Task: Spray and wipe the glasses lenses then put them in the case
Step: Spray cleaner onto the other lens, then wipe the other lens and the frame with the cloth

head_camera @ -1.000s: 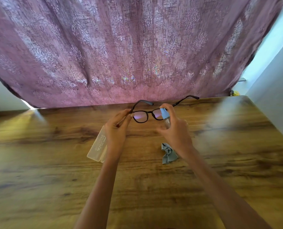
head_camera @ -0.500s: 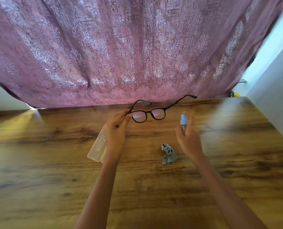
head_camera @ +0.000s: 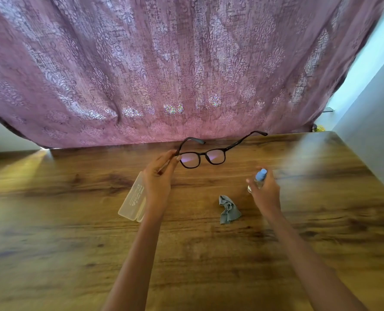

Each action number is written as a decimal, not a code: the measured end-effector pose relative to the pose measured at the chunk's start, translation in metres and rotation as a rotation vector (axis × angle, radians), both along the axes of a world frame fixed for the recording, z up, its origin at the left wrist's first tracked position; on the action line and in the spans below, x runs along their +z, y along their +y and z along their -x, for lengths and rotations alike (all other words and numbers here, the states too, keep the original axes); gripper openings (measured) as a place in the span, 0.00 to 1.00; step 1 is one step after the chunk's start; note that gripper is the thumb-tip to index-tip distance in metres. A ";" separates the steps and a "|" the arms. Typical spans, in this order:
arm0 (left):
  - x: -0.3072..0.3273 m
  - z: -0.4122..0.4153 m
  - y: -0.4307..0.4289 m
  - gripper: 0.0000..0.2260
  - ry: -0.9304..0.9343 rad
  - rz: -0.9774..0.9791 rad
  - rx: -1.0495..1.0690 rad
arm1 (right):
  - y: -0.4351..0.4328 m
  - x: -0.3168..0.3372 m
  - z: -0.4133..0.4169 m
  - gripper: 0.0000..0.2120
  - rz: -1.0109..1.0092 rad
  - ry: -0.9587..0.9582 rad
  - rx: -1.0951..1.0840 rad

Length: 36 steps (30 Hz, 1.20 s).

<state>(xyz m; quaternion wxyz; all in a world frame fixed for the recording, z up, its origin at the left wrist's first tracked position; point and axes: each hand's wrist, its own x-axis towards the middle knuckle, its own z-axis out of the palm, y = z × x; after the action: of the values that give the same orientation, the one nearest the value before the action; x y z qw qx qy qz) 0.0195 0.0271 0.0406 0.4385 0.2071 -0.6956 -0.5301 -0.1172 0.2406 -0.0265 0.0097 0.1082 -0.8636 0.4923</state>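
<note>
Wood-grain table (head_camera: 74,243) | left hand (head_camera: 158,182) pinches black glasses (head_camera: 215,156) | right hand (head_camera: 266,195) grips spray bottle (head_camera: 260,176)

A wood-grain table (head_camera: 74,243) fills the near scene. A patterned mauve curtain (head_camera: 164,63) hangs behind its far edge. A pale wall (head_camera: 375,135) stands along the right side.

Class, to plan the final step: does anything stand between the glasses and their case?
Only the left hand that pinches the glasses: its wrist overlaps the right edge of the case on the table. Nothing else visible lies between.
</note>
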 end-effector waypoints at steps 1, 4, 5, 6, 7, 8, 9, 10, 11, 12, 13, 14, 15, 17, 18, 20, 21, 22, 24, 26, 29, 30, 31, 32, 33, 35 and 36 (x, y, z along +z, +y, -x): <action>0.000 0.000 0.000 0.11 0.000 0.004 -0.002 | 0.000 0.000 0.000 0.17 -0.001 -0.004 -0.002; 0.000 0.000 0.000 0.10 0.009 0.011 -0.001 | 0.002 -0.001 0.002 0.19 -0.020 -0.043 0.005; -0.001 0.000 0.000 0.10 0.008 0.014 -0.001 | 0.003 0.000 0.003 0.20 -0.023 -0.061 0.015; -0.001 0.000 0.000 0.10 0.006 0.013 -0.003 | 0.005 0.002 0.003 0.22 -0.022 -0.085 0.030; -0.002 0.000 0.000 0.10 0.004 0.005 -0.005 | 0.006 0.003 0.003 0.25 -0.016 -0.120 0.047; -0.002 0.000 0.000 0.10 0.003 -0.004 -0.005 | 0.007 0.005 0.003 0.28 -0.015 -0.155 0.062; -0.003 0.000 0.000 0.11 0.002 -0.007 -0.003 | 0.009 0.008 0.001 0.32 -0.024 -0.165 0.062; -0.004 0.000 0.000 0.11 0.000 -0.002 -0.001 | 0.010 0.011 -0.001 0.35 -0.038 -0.122 0.038; -0.004 0.000 0.000 0.11 -0.002 0.005 0.001 | 0.011 0.016 -0.004 0.35 -0.042 -0.020 -0.003; -0.004 0.000 0.000 0.11 -0.004 0.007 0.000 | 0.011 0.023 -0.007 0.32 -0.024 0.125 -0.042; -0.004 0.000 0.001 0.11 -0.008 0.003 -0.005 | 0.010 0.031 -0.009 0.28 0.004 0.275 -0.064; -0.004 0.001 0.001 0.11 -0.011 -0.004 -0.011 | 0.007 0.039 -0.010 0.24 0.033 0.386 -0.058; -0.005 0.001 0.001 0.11 -0.014 -0.006 -0.018 | 0.004 0.046 -0.010 0.21 0.068 0.432 -0.026; -0.005 0.002 0.001 0.11 -0.026 0.003 -0.028 | -0.007 0.059 -0.007 0.20 0.166 0.348 0.086; -0.005 0.002 0.001 0.11 -0.029 0.006 -0.028 | -0.012 0.065 -0.006 0.20 0.210 0.282 0.146; -0.002 0.002 0.002 0.11 -0.028 0.003 -0.024 | -0.023 0.074 -0.005 0.18 0.269 0.220 0.232; -0.001 0.001 0.002 0.11 -0.027 0.012 -0.021 | -0.026 0.076 -0.004 0.16 0.290 0.223 0.253; 0.000 0.001 0.003 0.11 -0.028 0.031 -0.018 | -0.030 0.078 -0.002 0.14 0.303 0.234 0.265; 0.003 -0.002 0.003 0.10 -0.045 0.094 -0.013 | -0.034 0.078 0.000 0.09 0.311 0.267 0.266; 0.004 -0.006 0.001 0.10 -0.106 0.246 0.005 | -0.037 0.077 0.000 0.07 0.329 0.320 0.247; 0.004 -0.011 -0.001 0.10 -0.208 0.494 0.040 | -0.040 0.077 0.000 0.07 0.371 0.441 0.247; 0.004 -0.012 -0.001 0.09 -0.235 0.538 0.053 | -0.040 0.076 0.000 0.07 0.369 0.473 0.252; 0.005 -0.013 -0.001 0.09 -0.254 0.565 0.068 | -0.040 0.076 0.000 0.07 0.367 0.493 0.259; 0.006 -0.013 -0.001 0.09 -0.261 0.582 0.079 | -0.041 0.076 0.001 0.08 0.360 0.503 0.266; 0.006 -0.013 -0.001 0.09 -0.256 0.598 0.086 | -0.041 0.076 0.001 0.08 0.357 0.504 0.273; 0.006 -0.014 -0.002 0.09 -0.231 0.614 0.088 | -0.042 0.076 -0.002 0.11 0.381 0.456 0.280; 0.006 -0.014 -0.002 0.09 -0.221 0.613 0.087 | -0.042 0.076 -0.004 0.13 0.393 0.407 0.273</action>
<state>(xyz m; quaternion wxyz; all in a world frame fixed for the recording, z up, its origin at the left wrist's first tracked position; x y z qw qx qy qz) 0.0332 0.0251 0.0462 0.4246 0.1514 -0.8565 -0.2512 -0.1135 0.1990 0.0491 0.1368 0.3153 -0.7097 0.6150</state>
